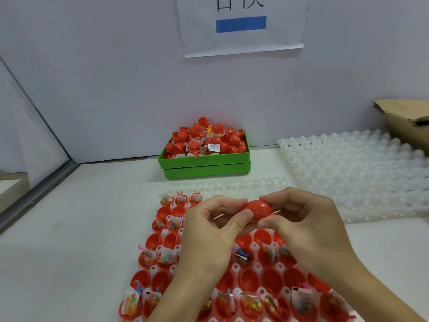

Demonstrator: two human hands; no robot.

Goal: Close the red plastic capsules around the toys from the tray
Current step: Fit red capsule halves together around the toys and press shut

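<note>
A red plastic capsule (258, 209) is held above the tray between both hands. My left hand (213, 231) pinches its left end with thumb and fingers. My right hand (301, 219) grips its right end, where a scrap of toy wrapper sticks out of the seam. Below them lies a white dimpled tray (234, 268) with rows of open red capsule halves (249, 278). Some halves are bare, others hold small bagged toys (166, 255).
A green bin (204, 162) heaped with red capsule halves and toy bags stands at the back against the wall. White dimpled trays (362, 173) are stacked at the right, with a cardboard box (408, 119) behind. A paper sign (241, 26) hangs on the wall.
</note>
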